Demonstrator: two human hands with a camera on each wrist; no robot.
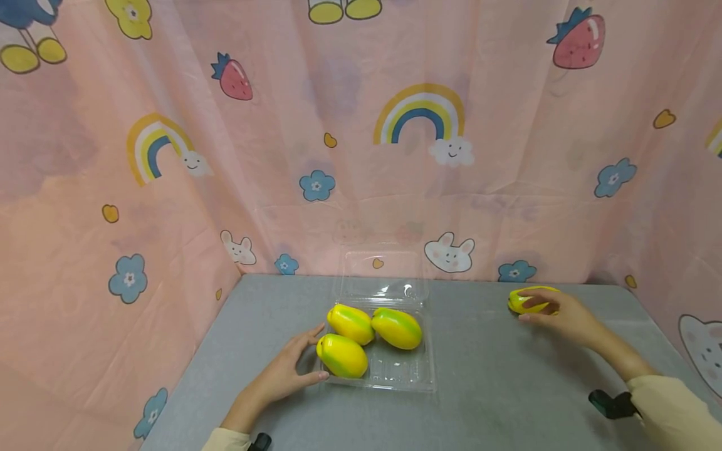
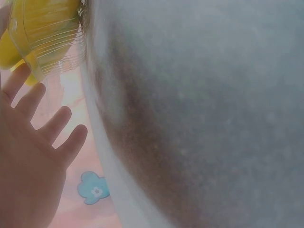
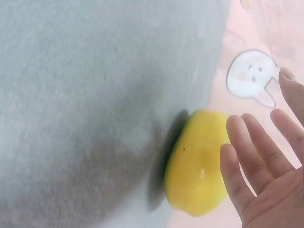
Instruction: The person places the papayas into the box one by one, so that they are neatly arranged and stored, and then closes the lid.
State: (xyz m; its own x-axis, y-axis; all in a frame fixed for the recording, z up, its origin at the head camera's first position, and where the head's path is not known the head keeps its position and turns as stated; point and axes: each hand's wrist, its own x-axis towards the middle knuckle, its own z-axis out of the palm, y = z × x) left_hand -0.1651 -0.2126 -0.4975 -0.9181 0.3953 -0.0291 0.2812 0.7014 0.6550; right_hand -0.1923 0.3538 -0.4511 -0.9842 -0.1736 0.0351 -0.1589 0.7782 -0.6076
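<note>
A clear plastic clamshell box (image 1: 395, 374) stands on the table with its lid (image 1: 383, 275) raised at the back. Three yellow-green papayas lie inside: one at the back left (image 1: 351, 324), one at the back right (image 1: 397, 329) and one at the front left (image 1: 342, 356). My left hand (image 1: 284, 369) is at the box's left side, thumb and fingers spread; in the left wrist view its fingers are extended by the ribbed wall (image 2: 57, 45). Far to the right, my right hand (image 1: 564, 319) reaches over another papaya (image 1: 521, 302). The right wrist view shows its fingers (image 3: 256, 166) loosely extended beside that papaya (image 3: 197, 161).
The grey table (image 1: 479, 388) ends at the back against a pink printed curtain (image 1: 507, 156), which also hangs at both sides. A dark strap-like device (image 1: 612, 404) sits by the right sleeve, another (image 1: 261, 441) by the left.
</note>
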